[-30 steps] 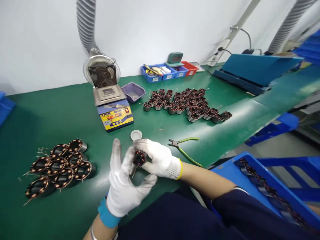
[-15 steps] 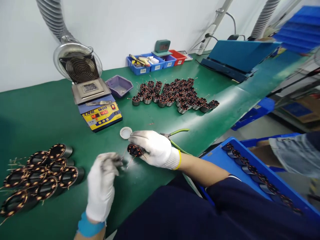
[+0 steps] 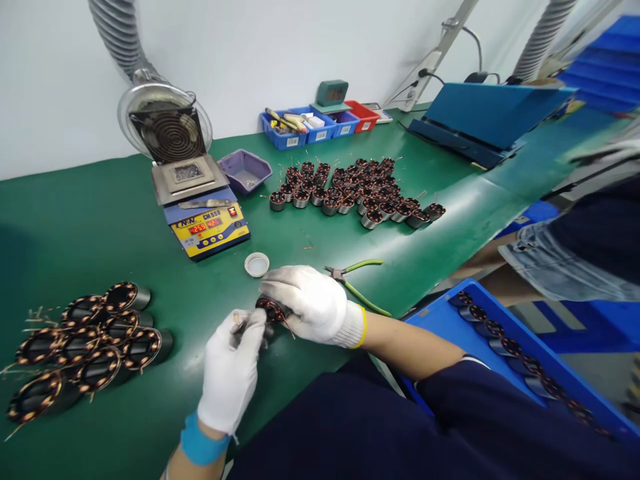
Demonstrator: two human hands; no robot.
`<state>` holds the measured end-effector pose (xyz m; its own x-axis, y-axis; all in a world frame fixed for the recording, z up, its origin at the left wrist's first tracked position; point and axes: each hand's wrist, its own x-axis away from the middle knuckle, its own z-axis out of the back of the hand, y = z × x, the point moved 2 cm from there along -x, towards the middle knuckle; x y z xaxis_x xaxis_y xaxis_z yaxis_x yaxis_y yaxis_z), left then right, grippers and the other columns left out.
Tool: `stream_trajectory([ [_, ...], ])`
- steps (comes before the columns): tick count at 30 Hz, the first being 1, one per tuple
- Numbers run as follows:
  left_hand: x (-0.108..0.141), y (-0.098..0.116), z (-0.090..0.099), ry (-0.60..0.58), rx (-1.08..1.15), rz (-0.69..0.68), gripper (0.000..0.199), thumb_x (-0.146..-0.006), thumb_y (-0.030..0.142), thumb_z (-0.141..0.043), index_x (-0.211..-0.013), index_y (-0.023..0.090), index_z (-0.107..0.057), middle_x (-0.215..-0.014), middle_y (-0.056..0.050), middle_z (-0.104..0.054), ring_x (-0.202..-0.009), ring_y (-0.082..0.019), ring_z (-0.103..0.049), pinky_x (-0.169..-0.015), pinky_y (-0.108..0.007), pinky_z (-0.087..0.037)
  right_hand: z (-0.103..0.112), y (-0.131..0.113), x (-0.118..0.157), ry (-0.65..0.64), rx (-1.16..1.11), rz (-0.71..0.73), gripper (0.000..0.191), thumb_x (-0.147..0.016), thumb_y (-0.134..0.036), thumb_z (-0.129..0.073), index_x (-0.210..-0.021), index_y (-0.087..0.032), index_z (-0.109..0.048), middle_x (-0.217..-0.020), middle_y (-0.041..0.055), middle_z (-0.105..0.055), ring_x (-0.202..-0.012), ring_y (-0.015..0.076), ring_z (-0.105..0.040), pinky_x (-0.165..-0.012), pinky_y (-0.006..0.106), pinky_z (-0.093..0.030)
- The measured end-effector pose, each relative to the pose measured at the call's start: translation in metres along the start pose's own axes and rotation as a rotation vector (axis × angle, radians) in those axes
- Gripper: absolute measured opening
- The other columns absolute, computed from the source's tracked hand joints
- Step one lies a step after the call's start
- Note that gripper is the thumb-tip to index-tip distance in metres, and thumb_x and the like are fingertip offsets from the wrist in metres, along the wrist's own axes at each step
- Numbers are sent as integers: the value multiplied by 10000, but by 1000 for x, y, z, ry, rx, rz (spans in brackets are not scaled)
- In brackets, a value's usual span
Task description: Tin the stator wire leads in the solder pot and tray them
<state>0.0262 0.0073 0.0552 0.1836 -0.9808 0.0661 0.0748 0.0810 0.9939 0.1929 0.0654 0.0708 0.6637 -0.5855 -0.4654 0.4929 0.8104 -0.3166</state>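
Observation:
My right hand (image 3: 313, 303), in a white glove, is wrapped round a motor stator (image 3: 271, 309) with copper windings, held above the green bench. A thin copper wire sticks out of its lower right side. My left hand (image 3: 233, 370), gloved too and with a blue wristband, has its fingers pinched together against the stator's left edge; what they hold is hidden. Behind my right hand lie green-handled cutting pliers (image 3: 340, 273), their handles spread. A small white round dish (image 3: 257, 265) sits just beyond the stator.
Stators (image 3: 83, 343) stand grouped at left, and many more (image 3: 350, 190) at back centre. A solder pot (image 3: 205, 220) is beside a purple tray (image 3: 245, 170). Small bins (image 3: 320, 127) line the wall. A blue crate (image 3: 430, 327) holds stators at right, near another person (image 3: 560, 260).
My left hand has moved right and up to the stator, its fingers now touching the edge where loose wires showed. My right hand keeps its hold. The view has shifted slightly.

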Motion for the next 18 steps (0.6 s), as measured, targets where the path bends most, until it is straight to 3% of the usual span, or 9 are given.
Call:
stream_trajectory([
  [2, 3, 1, 1, 102, 18, -139, 239, -828, 348, -664, -672, 173, -618, -630, -9, -601, -555, -137, -550, -512, -243, -476, 0, -2, -2, 18, 15, -7, 506, -758, -155, -524, -1264, -162, -534, -1190, 128, -631, -1106, 237, -589, -920, 380, -516],
  [5, 7, 5, 16, 359, 149, -350, 240, -824, 319, -647, -641, 174, -590, -642, -16, -625, -545, -151, -573, -478, -258, -475, 2, -1, -4, 84, 43, -18, 491, -754, -164, -544, -1245, -153, -541, -1163, 127, -639, -1087, 236, -596, -912, 372, -519],
  [7, 5, 4, 23, 422, 229, -286, 218, -822, 349, -633, -696, 175, -597, -663, -13, -634, -544, -155, -583, -451, -252, -465, 4, 0, -4, 100, 56, -15, 489, -738, -164, -548, -1226, -150, -549, -1150, 125, -642, -1072, 238, -599, -903, 374, -522],
  [11, -4, -1, 10, 145, 104, 60, 272, -766, 413, -693, -830, 154, -637, -658, -3, -614, -503, -114, -521, -421, -207, -406, 2, -4, -5, 96, 57, 6, 471, -733, -175, -540, -1204, -156, -559, -1153, 122, -639, -1058, 245, -601, -889, 386, -525],
  [13, -4, 0, 2, 97, 51, 95, 305, -772, 448, -687, -739, 154, -614, -580, 22, -542, -480, -87, -449, -428, -193, -378, -1, -7, -5, 96, 59, 18, 460, -733, -174, -536, -1192, -156, -563, -1148, 121, -639, -1047, 246, -602, -877, 388, -526],
  [18, 6, 3, 2, 143, 98, 62, 336, -766, 391, -713, -591, 169, -532, -519, 41, -453, -479, -81, -420, -451, -204, -374, -3, -8, -5, 64, 80, 22, 440, -735, -183, -550, -1175, -164, -568, -1106, 115, -642, -1025, 247, -600, -869, 395, -523],
])
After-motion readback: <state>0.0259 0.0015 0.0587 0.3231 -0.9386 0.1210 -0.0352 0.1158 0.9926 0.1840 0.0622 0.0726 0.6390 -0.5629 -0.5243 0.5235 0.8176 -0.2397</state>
